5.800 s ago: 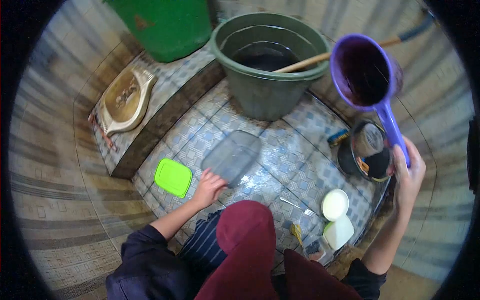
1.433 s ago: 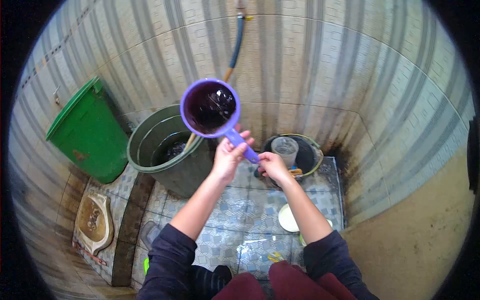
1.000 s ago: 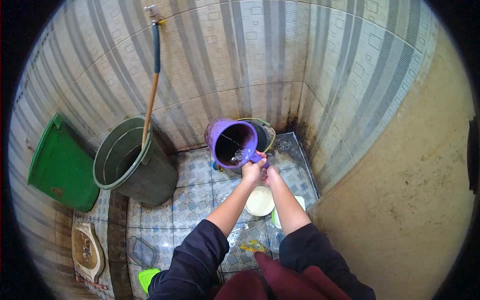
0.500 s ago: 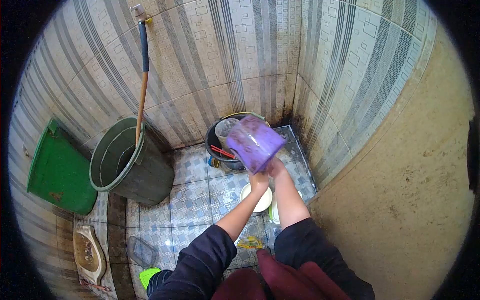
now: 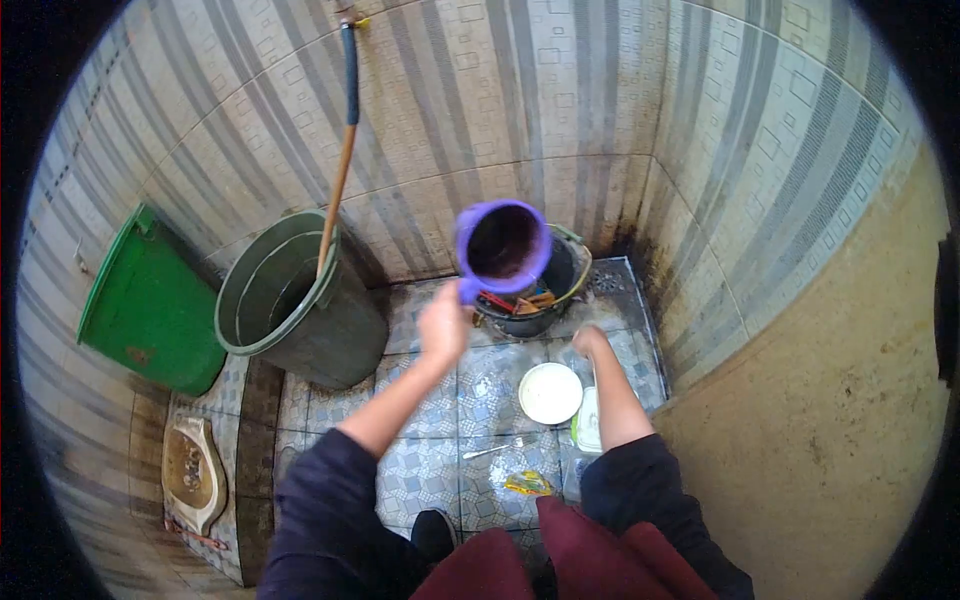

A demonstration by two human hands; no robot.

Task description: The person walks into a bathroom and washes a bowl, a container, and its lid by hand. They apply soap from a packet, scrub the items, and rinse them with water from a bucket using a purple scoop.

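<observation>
My left hand is closed round the handle of a purple water dipper. The dipper is tipped so that its dark, grimy inside faces me, in front of a black bucket. My right hand is apart from the dipper, low over the tiles just right of the bucket. Its fingers look curled, and whatever they may hold is hidden. Below it on the floor are a round white tub and a white-and-green container. Several items, some red and orange, lie in the bucket.
At left stands a large grey-green barrel with a hose hanging in it. A green lid leans on the wall above a squat toilet. A spoon and yellow packet lie on the tiles.
My hands have separated. The left has carried the dipper slightly left and turned its opening toward me, while the right has dropped away to the right. The view has shifted, showing the spoon.
</observation>
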